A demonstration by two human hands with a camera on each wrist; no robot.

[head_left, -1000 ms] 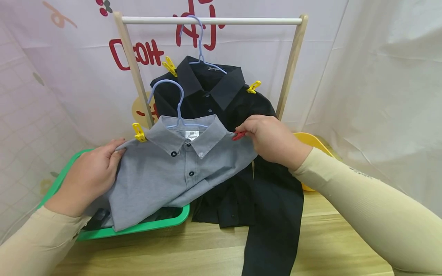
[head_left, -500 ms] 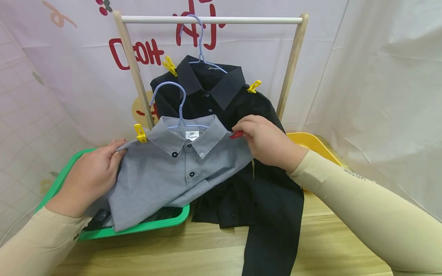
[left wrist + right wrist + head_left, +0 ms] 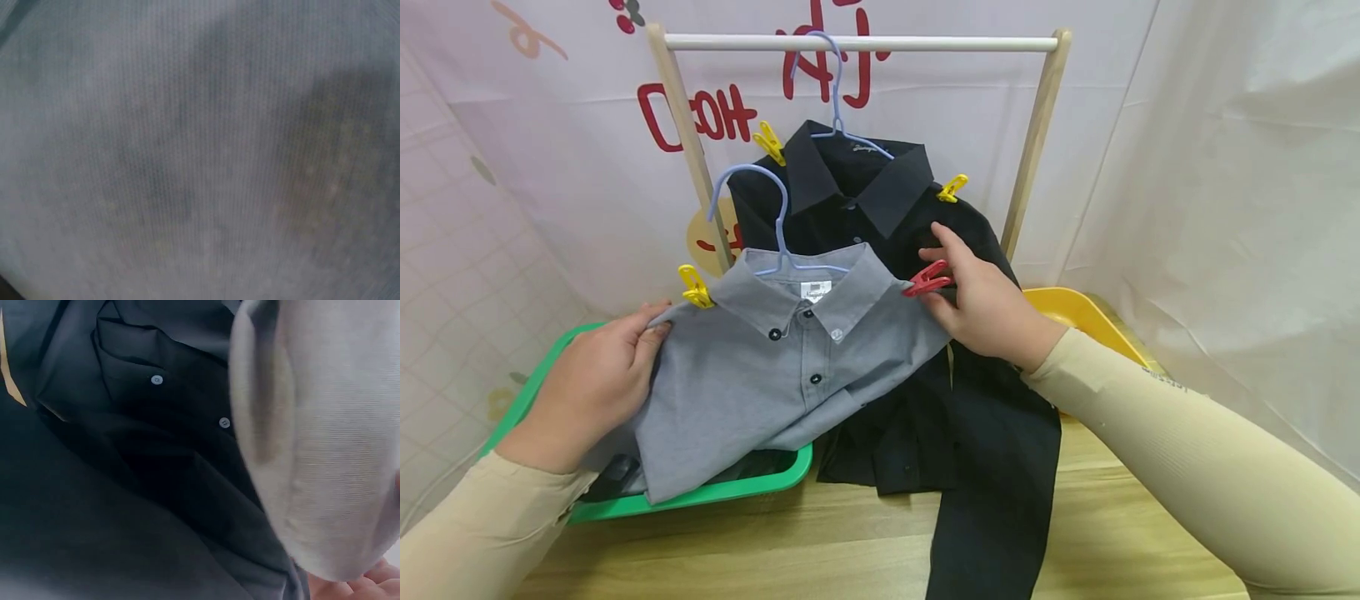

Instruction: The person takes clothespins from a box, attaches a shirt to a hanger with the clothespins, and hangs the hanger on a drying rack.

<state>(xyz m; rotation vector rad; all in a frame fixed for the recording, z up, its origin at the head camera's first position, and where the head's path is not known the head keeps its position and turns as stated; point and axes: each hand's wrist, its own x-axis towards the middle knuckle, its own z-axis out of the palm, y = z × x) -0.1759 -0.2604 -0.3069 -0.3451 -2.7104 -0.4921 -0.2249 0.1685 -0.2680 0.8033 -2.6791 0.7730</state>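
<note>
A grey button-down shirt (image 3: 730, 383) sits on a lilac hanger (image 3: 782, 225). My left hand (image 3: 591, 383) pinches its left-side shoulder seam. Beside that hand, a yellow clip (image 3: 696, 287) grips the shoulder cloth. On the opposite shoulder a red clip (image 3: 927, 278) is fixed at the collar's side. Around that red clip my right hand (image 3: 988, 308) is spread, fingers straightened and apart from it, thumb below. Blurred grey cloth (image 3: 200, 150) fills the left wrist view. The right wrist view has a pale cloth fold (image 3: 331, 444) over black fabric, with fingertips (image 3: 365, 584) low at the right.
Behind, a black shirt (image 3: 827, 225) with yellow clips (image 3: 952, 188) hangs from a rack (image 3: 857, 43), its sleeve trailing on the wooden table (image 3: 760, 550). A green basket (image 3: 700, 498) stands at left under the grey shirt. A yellow basket (image 3: 1078, 312) is behind my right arm.
My right hand has let go of the red clip and spread its fingers; the clip stays on the shoulder. The hanger hook has tipped slightly left. My left hand keeps its pinch.
</note>
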